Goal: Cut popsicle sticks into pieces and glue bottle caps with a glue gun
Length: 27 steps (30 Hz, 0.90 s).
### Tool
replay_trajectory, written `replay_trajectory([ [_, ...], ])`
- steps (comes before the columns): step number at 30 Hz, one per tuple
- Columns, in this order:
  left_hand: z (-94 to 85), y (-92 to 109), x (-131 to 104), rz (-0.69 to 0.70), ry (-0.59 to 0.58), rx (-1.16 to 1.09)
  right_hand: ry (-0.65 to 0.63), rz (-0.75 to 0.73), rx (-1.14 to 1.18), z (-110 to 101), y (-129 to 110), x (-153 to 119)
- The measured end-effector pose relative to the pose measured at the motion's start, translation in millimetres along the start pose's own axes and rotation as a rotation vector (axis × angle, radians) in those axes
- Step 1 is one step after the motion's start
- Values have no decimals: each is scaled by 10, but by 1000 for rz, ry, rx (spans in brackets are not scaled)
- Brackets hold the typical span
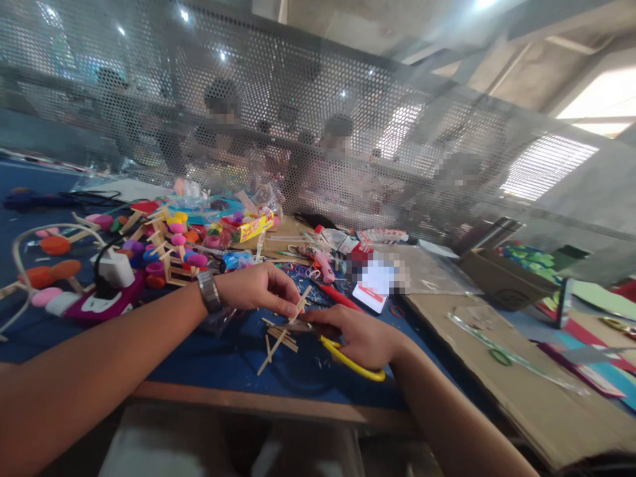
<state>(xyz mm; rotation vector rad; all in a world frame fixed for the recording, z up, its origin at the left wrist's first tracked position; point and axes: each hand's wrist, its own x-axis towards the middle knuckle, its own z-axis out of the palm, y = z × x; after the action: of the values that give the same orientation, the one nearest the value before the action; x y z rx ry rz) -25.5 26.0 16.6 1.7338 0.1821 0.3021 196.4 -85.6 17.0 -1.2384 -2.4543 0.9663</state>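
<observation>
My left hand (271, 289), with a watch on its wrist, pinches a thin wooden stick (302, 301) that tilts up past the fingertips. In my right hand (360, 334) is a pair of scissors (355, 364) with yellow handles. The blades point left and meet the stick just below my left fingertips; whether they are cutting into it I cannot tell. Under them, several loose wooden sticks (283, 338) lie crossed on the blue tabletop (223, 368).
Colourful clay lumps and stick frames (169, 248) crowd the left, near a purple power strip (106, 291). Ahead lie a lit phone (373, 285), a pink glue gun (325, 268) and a bottle (335, 240). Cardboard (462, 351) and a box (507, 278) are rightward. People sit behind a perforated screen (298, 73).
</observation>
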Motion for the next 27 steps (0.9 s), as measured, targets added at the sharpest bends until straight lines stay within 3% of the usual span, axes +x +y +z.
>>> replay_trajectory([
  [27,23,12,3,-32,12,-46,7,9,-27,-3,3,-25],
])
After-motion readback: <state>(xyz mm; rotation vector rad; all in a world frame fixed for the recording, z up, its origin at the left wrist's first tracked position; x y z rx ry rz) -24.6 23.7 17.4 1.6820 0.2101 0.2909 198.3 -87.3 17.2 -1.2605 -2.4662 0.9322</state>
